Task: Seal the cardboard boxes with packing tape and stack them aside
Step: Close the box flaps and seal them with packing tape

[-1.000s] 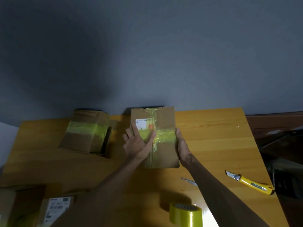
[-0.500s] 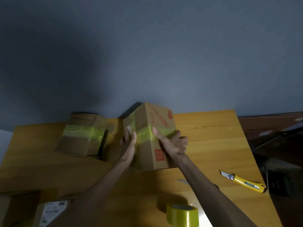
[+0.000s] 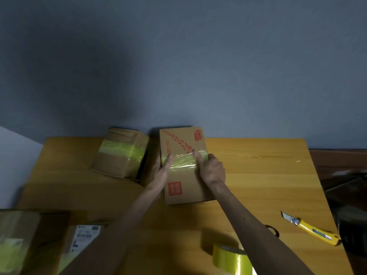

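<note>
- Since half a second ago, the cardboard box (image 3: 184, 165) has gone from tilted on one edge to lying flat, its red-printed face up.
- Head view, edges and room: the box sits at the back middle of the counter (image 3: 258, 175), its far end close to the wall. On its left, a second taped box (image 3: 121, 153) lies just beside it. To its right is bare wood as far as the counter's right edge.
- A yellow utility knife (image 3: 311, 229) lies near that right edge. A yellow tape roll (image 3: 231, 260) stands at the near edge, and more boxes (image 3: 17, 241) crowd the near left corner.
- Both hands grip the box. The left hand (image 3: 161, 171) wraps its left side and the right hand (image 3: 211, 169) its right side, with each thumb pressing on top.
- A yellow-green tape band crosses the top face under both thumbs, wrinkled and shiny.
</note>
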